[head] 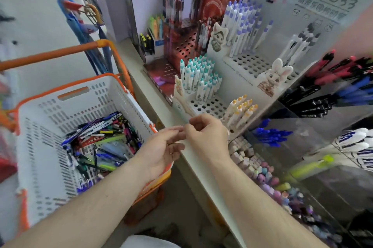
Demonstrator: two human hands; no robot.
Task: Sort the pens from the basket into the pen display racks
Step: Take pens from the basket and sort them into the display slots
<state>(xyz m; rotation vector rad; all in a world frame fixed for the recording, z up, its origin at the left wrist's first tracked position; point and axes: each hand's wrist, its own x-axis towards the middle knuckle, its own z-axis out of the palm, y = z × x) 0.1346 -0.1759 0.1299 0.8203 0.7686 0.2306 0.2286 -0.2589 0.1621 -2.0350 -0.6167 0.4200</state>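
Both hands meet above the white perforated plastic basket's [129, 94] rim: the right hand [205, 134] pinches a pale pen [186, 115], the left hand's [167, 147] fingers touch it. Fumbling risks dropping it.

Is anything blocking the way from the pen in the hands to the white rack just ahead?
Nothing visible blocks it. The right hand and left hand hold a pale pen, blurred, right before the white rack, whose front holes beside the teal-capped pens stand open.
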